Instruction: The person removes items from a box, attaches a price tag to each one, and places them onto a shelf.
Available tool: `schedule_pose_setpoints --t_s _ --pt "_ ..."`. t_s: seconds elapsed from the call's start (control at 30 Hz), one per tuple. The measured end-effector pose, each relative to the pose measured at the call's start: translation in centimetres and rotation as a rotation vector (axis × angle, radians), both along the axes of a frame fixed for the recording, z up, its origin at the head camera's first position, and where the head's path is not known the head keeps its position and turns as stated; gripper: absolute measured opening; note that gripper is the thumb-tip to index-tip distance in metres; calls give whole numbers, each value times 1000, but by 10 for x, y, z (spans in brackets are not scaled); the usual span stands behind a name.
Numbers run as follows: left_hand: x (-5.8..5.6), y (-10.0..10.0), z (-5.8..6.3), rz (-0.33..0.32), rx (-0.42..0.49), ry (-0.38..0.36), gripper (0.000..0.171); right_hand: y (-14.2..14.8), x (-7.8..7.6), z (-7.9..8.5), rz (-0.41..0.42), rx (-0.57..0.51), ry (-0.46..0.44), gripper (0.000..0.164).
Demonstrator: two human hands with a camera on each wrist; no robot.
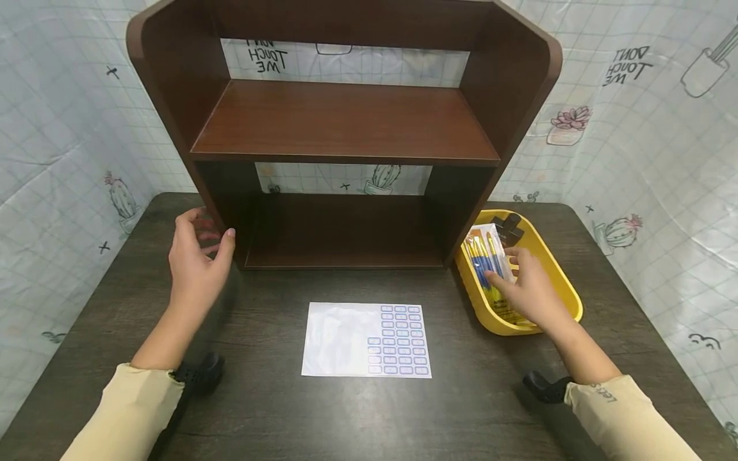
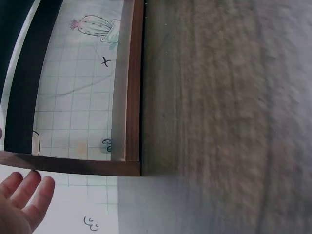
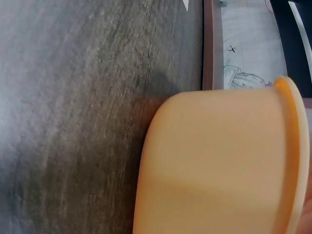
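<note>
My right hand (image 1: 530,285) reaches into a yellow basket (image 1: 567,285) at the shelf's right. Its thumb lies over the front of a clear pack of paintbrushes (image 1: 483,253) with blue and yellow handles, and its fingers are at the pack's right edge, pinching it. The right wrist view shows mostly the basket's outer wall (image 3: 219,156). My left hand (image 1: 198,259) is beside the left side panel of a dark brown two-tier shelf (image 1: 346,121), thumb apart from the fingers, holding nothing. In the left wrist view its fingers (image 2: 41,200) extend close to that panel.
A white sheet of blue-bordered labels (image 1: 366,340), some peeled off, lies on the dark wood table (image 1: 259,410) before the shelf. A black object (image 1: 508,227) sits in the basket's back. Patterned sheeting (image 1: 75,128) surrounds the table's back and sides.
</note>
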State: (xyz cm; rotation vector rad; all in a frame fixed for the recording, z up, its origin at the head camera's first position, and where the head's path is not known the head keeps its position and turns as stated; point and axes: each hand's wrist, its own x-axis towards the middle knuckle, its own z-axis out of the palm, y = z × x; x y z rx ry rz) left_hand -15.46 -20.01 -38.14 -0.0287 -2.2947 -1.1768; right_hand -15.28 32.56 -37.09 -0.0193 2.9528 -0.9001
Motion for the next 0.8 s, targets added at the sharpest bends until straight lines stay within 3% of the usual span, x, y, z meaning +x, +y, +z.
schedule_pose_setpoints --t_s 0.2,0.43,0.8 --pt "-8 0 2 -23 -12 -38 53 8 -7 -1 -21 -73 -138 79" --pt "-12 1 2 6 8 -36 44 11 -17 -1 -49 -149 -270 82" --pt "-18 3 2 14 -2 -5 34 19 -22 -2 -72 -285 -336 56"
